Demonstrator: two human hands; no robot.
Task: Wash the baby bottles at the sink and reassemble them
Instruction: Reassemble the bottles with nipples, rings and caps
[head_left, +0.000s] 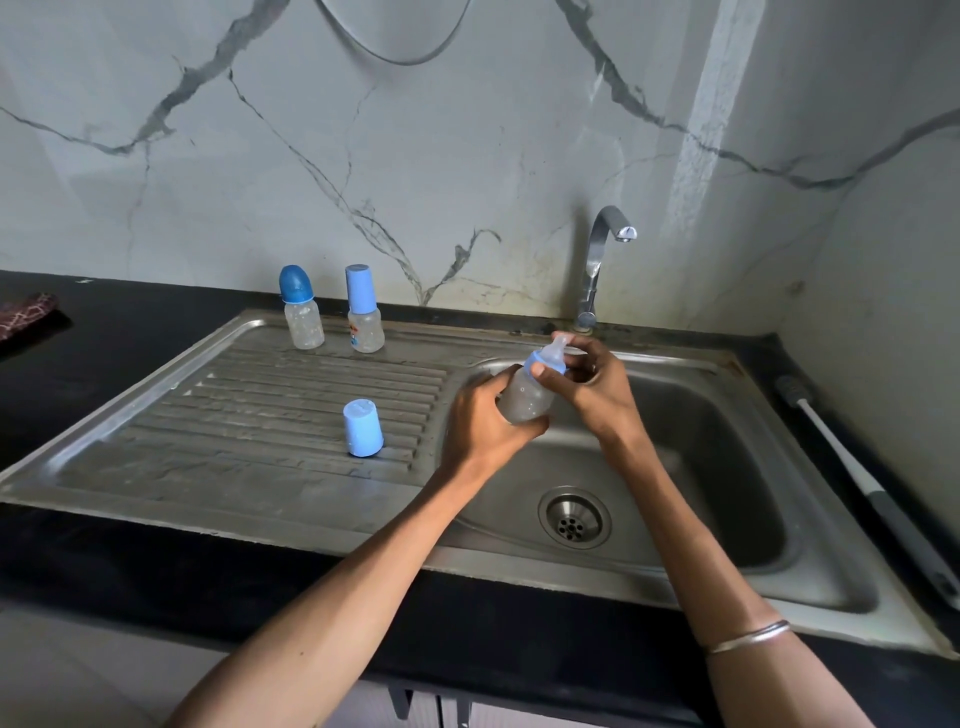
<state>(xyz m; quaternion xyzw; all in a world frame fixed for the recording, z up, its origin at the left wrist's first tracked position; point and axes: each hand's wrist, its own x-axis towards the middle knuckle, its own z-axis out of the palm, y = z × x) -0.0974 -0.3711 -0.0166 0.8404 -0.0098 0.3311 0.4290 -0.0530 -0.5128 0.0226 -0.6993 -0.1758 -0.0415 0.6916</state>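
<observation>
Over the left edge of the sink basin (727, 467) I hold a small clear baby bottle (524, 402), tilted to the right. My left hand (483, 415) grips its body from below. My right hand (592, 384) grips the light blue collar (548, 364) with the clear teat on top. A loose light blue cap (362, 427) stands upside-down on the ribbed drainboard (234, 415). Two capped bottles stand at the back of the drainboard: one with a dark blue domed cap (301, 312), one with a light blue cap (363, 309).
The steel tap (597, 260) rises behind the basin with no water running. A bottle brush (857, 478) lies on the black counter along the sink's right edge. A patterned cloth (26, 312) lies at the far left. The drain (574, 517) is uncovered.
</observation>
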